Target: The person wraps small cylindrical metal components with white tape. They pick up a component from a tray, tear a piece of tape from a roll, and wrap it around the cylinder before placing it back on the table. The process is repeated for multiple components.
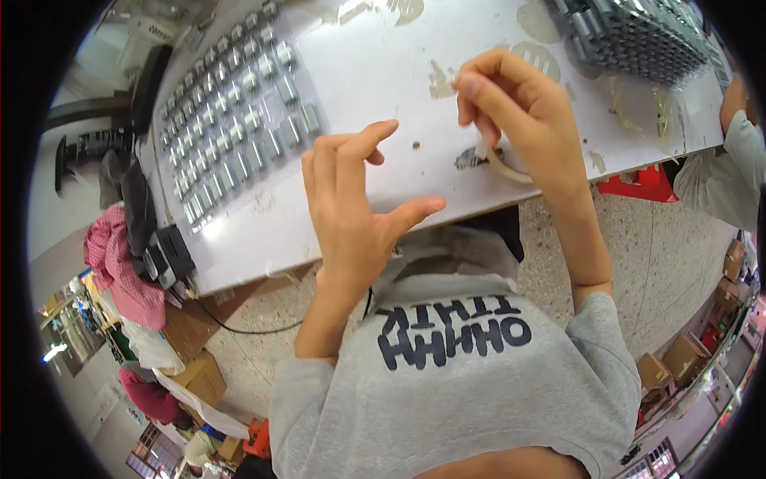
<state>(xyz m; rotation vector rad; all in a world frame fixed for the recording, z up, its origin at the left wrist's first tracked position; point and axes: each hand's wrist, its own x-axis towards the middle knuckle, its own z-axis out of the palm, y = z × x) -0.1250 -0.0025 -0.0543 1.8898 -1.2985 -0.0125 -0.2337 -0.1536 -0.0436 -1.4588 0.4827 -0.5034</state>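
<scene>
My left hand [347, 199] hovers over the near part of the white table [383, 68]. Its thumb and index finger are spread wide, with nothing between them. My right hand [531, 108] is raised a little farther right, thumb and fingertips pinched together. Whatever is in that pinch is too small to make out. Below the right hand, a beige tape roll [511, 172] shows in part, with a small dark-grey crumpled patch [471, 158] beside it. To the left of my left hand lies a clear plastic tray [263, 172] with rows of silver metal cylinders [243, 164], some white-topped.
Stacked trays of metal cylinders [638, 40] stand at the far right. A co-worker's sleeve [738, 156] shows at the right edge. A red plastic bin [638, 185] is below the table edge. Along the left side are a black box-shaped device [169, 255] and a checked cloth [128, 267].
</scene>
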